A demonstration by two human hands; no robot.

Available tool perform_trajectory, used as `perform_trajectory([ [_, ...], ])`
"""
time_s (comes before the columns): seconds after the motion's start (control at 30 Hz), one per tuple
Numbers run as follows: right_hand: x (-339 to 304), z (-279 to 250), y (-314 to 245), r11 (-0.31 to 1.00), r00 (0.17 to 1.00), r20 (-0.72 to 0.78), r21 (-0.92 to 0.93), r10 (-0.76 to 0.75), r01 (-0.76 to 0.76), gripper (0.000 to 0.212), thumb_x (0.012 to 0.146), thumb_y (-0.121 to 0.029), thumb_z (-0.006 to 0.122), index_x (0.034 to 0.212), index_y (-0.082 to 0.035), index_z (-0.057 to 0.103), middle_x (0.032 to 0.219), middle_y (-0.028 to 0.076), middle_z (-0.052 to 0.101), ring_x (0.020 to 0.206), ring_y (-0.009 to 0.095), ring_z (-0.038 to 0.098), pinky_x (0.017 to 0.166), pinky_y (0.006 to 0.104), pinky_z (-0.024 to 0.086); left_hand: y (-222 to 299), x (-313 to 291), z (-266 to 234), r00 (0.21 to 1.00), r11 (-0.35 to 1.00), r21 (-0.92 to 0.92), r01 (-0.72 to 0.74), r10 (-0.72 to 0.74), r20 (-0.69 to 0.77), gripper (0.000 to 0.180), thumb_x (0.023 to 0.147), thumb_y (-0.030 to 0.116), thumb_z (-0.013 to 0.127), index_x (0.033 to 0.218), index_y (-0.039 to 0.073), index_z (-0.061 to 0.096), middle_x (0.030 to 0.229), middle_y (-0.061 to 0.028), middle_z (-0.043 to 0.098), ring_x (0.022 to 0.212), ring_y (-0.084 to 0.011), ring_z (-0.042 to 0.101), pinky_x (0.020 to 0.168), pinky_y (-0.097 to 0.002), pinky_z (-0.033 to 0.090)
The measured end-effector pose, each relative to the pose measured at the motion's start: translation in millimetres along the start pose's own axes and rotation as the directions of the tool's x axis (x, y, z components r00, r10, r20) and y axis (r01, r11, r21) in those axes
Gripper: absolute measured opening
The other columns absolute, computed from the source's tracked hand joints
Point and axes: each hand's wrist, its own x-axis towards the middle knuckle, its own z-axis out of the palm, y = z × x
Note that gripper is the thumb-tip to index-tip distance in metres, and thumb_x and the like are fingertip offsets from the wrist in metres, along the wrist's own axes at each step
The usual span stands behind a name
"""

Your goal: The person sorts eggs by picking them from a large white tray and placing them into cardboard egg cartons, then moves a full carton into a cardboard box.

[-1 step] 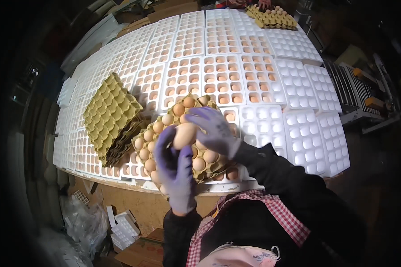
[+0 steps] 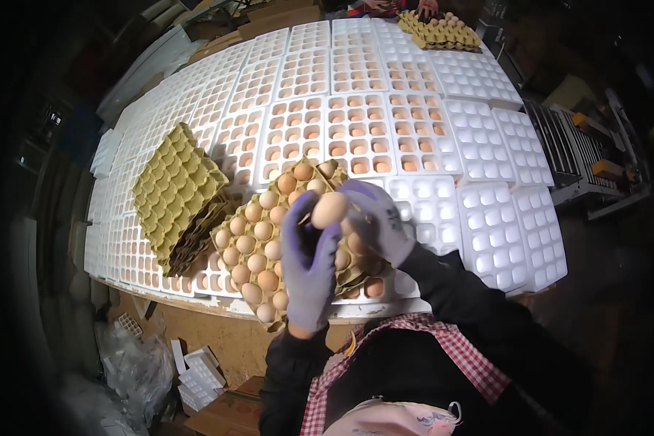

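A light brown egg [image 2: 330, 210] is held up between the thumb and fingers of my left hand [image 2: 309, 272], gloved in grey and purple. My right hand [image 2: 382, 224], in a matching glove, is close beside that egg over the tray; its fingers are bent, partly hidden and smeared by motion. Below both hands lies a yellowish pulp egg tray [image 2: 220, 230] with brown and pale eggs in many of its cups. My hands cover part of it. White foam egg trays [image 2: 360, 131] surround it, many filled with eggs.
A stack of pulp trays [image 2: 174, 192] stands to the left. Foam trays without eggs [image 2: 490, 225] are at the right, near a roller conveyor [image 2: 570, 149]. Another person's hand [image 2: 428, 7] is by a far egg-filled pulp tray [image 2: 439, 35]. A cardboard box [image 2: 229, 413] sits below the table edge.
My left hand and its egg have moved right and slightly up. My right hand has shifted right, its fingers now more bent. More eggs on the tray's left show.
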Motion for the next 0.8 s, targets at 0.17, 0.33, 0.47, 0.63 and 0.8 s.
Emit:
perform_trajectory([
  [0.17, -103, -85, 23, 0.867, 0.806, -0.317, 0.190, 0.499, -0.462, 0.027, 0.087, -0.005, 0.056, 0.112, 0.002, 0.061, 0.118, 0.014, 0.059, 0.112, 0.021, 0.055, 0.095, 0.0297, 0.043, -120, 64, 97, 0.855, 0.714, 0.621, -0.323, -0.061, 0.515, 0.033, 0.083, 0.013, 0.060, 0.115, 0.011, 0.054, 0.109, -0.0124, 0.057, 0.095, -0.0310, 0.059, 0.082, -0.0374, 0.047],
  [0.33, -119, -100, 21, 0.842, 0.720, -0.440, 0.340, 0.537, -0.419, 0.025, 0.089, 0.001, 0.054, 0.113, 0.004, 0.060, 0.112, 0.010, 0.061, 0.100, 0.015, 0.057, 0.085, 0.0248, 0.045, -163, 61, 150, 0.758, 0.282, 0.834, -0.475, -0.351, 0.550, 0.035, 0.083, 0.023, 0.059, 0.116, 0.013, 0.057, 0.111, -0.0130, 0.058, 0.104, -0.0319, 0.056, 0.083, -0.0420, 0.046],
  [0.47, -107, -94, 21, 0.772, 0.788, -0.236, 0.484, 0.568, -0.412, 0.030, 0.091, -0.004, 0.052, 0.121, 0.002, 0.056, 0.113, 0.009, 0.061, 0.096, 0.011, 0.057, 0.081, 0.0224, 0.046, -111, 18, 91, 0.814, 0.608, 0.618, -0.499, 0.085, 0.574, 0.039, 0.086, 0.023, 0.058, 0.124, 0.013, 0.054, 0.119, -0.0153, 0.055, 0.106, -0.0310, 0.054, 0.087, -0.0409, 0.044],
  [0.63, -47, -52, -31, 0.994, 0.910, 0.415, -0.093, -0.006, 0.049, 0.051, 0.084, -0.027, 0.064, 0.132, -0.015, 0.050, 0.127, 0.011, 0.053, 0.106, 0.026, 0.056, 0.089, 0.0365, 0.044, -39, -49, -39, 0.972, 0.315, 0.922, -0.226, 0.007, 0.236, 0.055, 0.081, 0.025, 0.066, 0.131, 0.012, 0.048, 0.125, -0.0119, 0.050, 0.113, -0.0319, 0.047, 0.092, -0.0430, 0.038],
  [0.8, -35, -17, -28, 0.858, 0.789, 0.604, -0.341, -0.113, 0.384, 0.040, 0.073, -0.022, 0.065, 0.112, -0.017, 0.055, 0.131, 0.005, 0.044, 0.110, 0.027, 0.047, 0.088, 0.0397, 0.042, -71, -68, -56, 0.969, 0.172, 0.954, -0.245, 0.025, 0.244, 0.065, 0.068, 0.022, 0.073, 0.128, 0.014, 0.048, 0.128, -0.0097, 0.047, 0.123, -0.0361, 0.038, 0.100, -0.0502, 0.029],
])
